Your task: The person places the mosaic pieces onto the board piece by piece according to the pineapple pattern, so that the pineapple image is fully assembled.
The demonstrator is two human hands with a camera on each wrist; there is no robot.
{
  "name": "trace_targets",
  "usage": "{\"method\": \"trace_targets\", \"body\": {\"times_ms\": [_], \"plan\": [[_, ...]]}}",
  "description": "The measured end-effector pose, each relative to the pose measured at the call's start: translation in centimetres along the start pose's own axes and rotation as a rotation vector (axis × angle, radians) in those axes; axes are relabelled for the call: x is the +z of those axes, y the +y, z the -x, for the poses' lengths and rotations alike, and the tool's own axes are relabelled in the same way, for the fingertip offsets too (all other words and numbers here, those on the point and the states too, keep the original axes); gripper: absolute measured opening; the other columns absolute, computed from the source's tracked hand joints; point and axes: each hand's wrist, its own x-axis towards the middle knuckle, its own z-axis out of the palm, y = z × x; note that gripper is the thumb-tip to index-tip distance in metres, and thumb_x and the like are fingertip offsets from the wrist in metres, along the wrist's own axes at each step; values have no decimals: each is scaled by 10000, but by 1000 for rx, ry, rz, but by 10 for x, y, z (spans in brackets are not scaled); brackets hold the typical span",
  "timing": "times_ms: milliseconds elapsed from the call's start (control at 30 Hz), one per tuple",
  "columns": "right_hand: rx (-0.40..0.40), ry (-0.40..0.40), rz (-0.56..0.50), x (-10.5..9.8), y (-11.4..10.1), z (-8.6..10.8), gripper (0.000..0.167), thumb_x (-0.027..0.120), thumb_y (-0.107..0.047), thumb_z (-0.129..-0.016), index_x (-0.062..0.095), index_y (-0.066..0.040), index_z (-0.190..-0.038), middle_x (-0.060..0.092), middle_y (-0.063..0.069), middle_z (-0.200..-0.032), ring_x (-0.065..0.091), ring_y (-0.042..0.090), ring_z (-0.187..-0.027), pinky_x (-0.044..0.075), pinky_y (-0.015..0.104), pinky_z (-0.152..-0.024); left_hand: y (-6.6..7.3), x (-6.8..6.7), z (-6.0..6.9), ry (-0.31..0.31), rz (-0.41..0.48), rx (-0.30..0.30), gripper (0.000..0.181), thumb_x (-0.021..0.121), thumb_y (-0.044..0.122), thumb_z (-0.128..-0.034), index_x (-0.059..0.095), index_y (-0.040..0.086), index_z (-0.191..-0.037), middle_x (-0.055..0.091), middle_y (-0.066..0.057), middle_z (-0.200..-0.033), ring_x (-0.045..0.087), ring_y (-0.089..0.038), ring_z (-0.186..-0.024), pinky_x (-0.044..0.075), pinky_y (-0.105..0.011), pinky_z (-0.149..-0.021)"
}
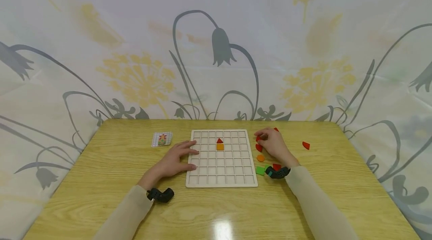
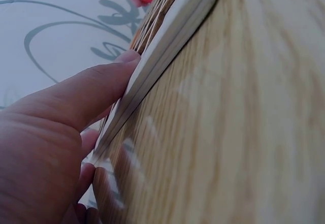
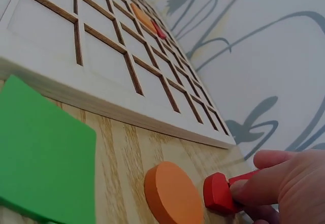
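Note:
A white grid board (image 1: 204,176) lies on the table, with a red triangle (image 1: 219,140) directly above an orange square (image 1: 220,146) in its cells. Along the board's left edge rests my left hand (image 1: 173,160), fingers spread and the thumb (image 2: 101,84) touching the rim. Just beyond the right edge, my right hand (image 1: 274,144) pinches a red piece (image 3: 245,177) between thumb and finger; its full shape is hidden. Close under those fingertips is another red piece with a curved side (image 1: 258,147). An orange disc (image 1: 260,158) and a green piece (image 1: 260,170) lie nearer the wrist.
A small pattern card (image 1: 162,139) lies left of the board. One red quarter-round piece (image 1: 306,145) sits apart at the right. More red (image 1: 276,167) and green pieces are partly covered by the right wrist. Behind the table (image 1: 101,180) hangs a flowered cloth.

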Motion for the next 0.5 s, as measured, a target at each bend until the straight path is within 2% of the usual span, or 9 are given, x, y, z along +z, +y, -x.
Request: {"method": "trace_targets", "body": {"times_ms": [200, 433, 500], "plan": [[7, 13, -35, 3, -6, 1, 224, 677, -6, -924, 718, -7, -1144, 713, 112, -1034, 639, 269, -932, 534, 387, -805, -2, 0, -1, 6, -7, 10, 476, 764, 326, -889, 666, 124, -1308, 365, -107, -1576, 273, -406, -1441, 259, -634, -1110], [6, 24, -174, 19, -24, 3, 106, 730, -52, -904, 751, -70, -1007, 715, 57, -979, 643, 208, -828, 521, 298, -701, -1, 1, 0, 5, 11, -2, 478, 766, 330, -888, 667, 126, -1309, 364, -108, -1576, 254, -408, -1451, 238, -649, -1112], [-11, 15, -196, 25, -29, 2, 89, 739, -54, -898, 748, -75, -984, 713, 50, -966, 647, 203, -831, 525, 301, -716, -1, 1, 0, 6, 9, -3, 477, 764, 333, -890, 666, 128, -1310, 365, -107, -1575, 257, -409, -1449, 239, -649, -1111]]}}
